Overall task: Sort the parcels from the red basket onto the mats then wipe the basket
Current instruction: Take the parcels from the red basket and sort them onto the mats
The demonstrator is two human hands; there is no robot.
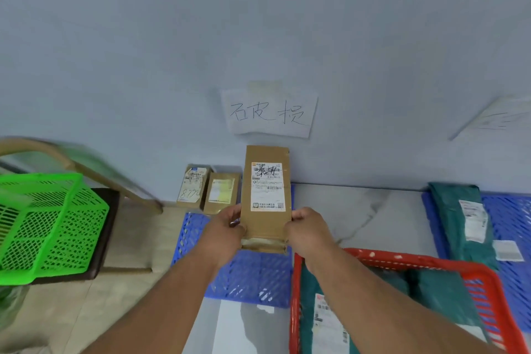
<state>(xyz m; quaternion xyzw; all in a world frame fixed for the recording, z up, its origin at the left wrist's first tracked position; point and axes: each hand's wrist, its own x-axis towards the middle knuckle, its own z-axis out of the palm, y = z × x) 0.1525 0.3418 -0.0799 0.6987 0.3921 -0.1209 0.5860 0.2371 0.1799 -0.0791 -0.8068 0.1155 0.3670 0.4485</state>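
Head view: both hands grip tall cardboard parcel (265, 195) at its lower edges.
Left hand (227, 227), right hand (306, 228) curled round it, above blue mat (250, 276); red basket (402, 260) at 4 o'clock; bare mat at 6.

Even, soft light; edges blurred and warped.

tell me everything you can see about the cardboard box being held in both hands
The cardboard box is a long, narrow brown carton, held lengthwise away from the person above the blue mat. A white shipping label with barcodes, printed text and black handwriting covers most of its top face. Its near end looks crumpled and torn, with creased flaps. The left hand grips its left edge and the right hand its right edge, both near that damaged end. It hides part of the mat and the wall base behind it.
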